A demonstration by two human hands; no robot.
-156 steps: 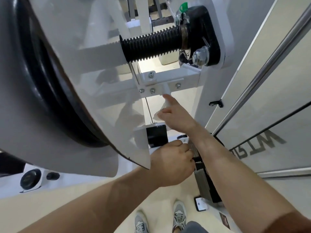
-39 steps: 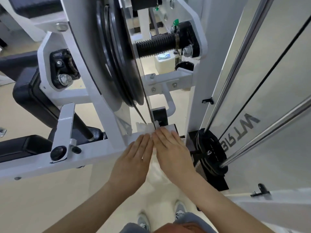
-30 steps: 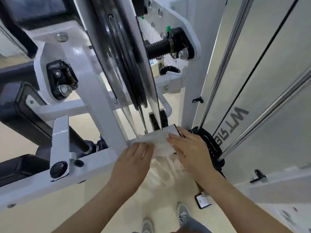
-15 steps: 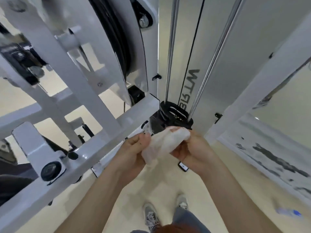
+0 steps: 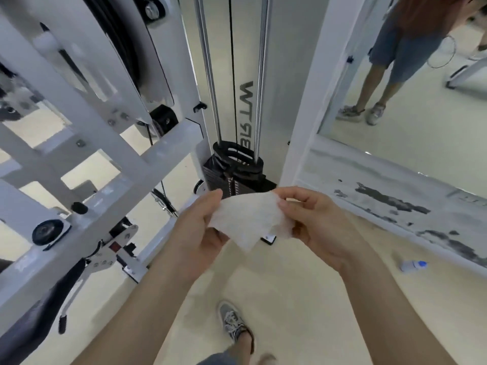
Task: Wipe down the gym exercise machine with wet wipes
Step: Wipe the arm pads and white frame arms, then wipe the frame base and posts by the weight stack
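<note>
Both hands, left hand and right hand, pinch the wipe at its ends; it stretches left-right, one corner pointing down.

- My left hand pinches the wipe at its left edge, fingers curled.
- My right hand pinches its right edge; both forearms reach forward.

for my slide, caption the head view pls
Both hands, left hand and right hand, hold a wipe before the weight stack.
</note>
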